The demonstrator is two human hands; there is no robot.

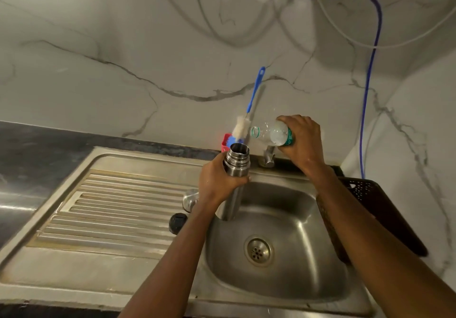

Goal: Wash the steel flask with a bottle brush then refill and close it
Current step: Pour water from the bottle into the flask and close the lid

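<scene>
Head view: left hand [217, 182] grips the open steel flask [235, 169] upright over the sink [283, 219]. Right hand [302, 140] grips a clear plastic bottle [270, 134], tilted with its mouth just beside the flask opening. Bottle brush [246, 117] leans against the wall behind the flask

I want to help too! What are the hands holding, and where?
The left hand grips the steel flask just below its neck. The right hand holds the plastic bottle around its lower, labelled part.
</scene>
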